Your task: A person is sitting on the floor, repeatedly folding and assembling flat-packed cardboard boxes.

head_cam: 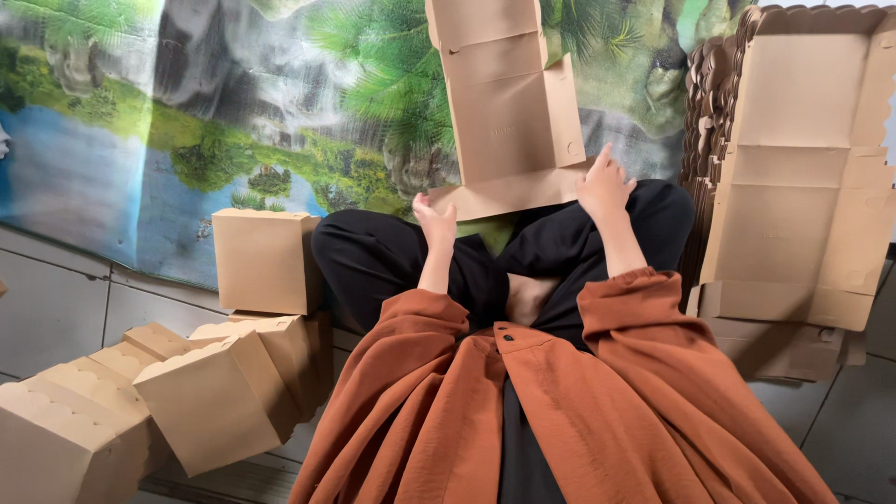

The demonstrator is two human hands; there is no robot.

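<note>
Two hands work one flat cardboard sheet (504, 103) over the lap of a person seated cross-legged in black trousers (392, 257) and a rust-orange shirt (560, 411). Near left, several folded cardboard boxes (159, 392) lie tumbled on the tiled floor (56, 289), with one upright box (264, 259) just beyond them. The left hand (435, 220) grips the sheet's lower left corner, thumb on top, fingers curled under. The right hand (605, 187) presses on the lower right edge, fingers together and bent over the fold. The sheet stands upright from the knees, creased panels rising out of view. Right, a stack of flat sheets (793, 187) leans close by. Farthest, a landscape backdrop (187, 121) covers the wall.
</note>
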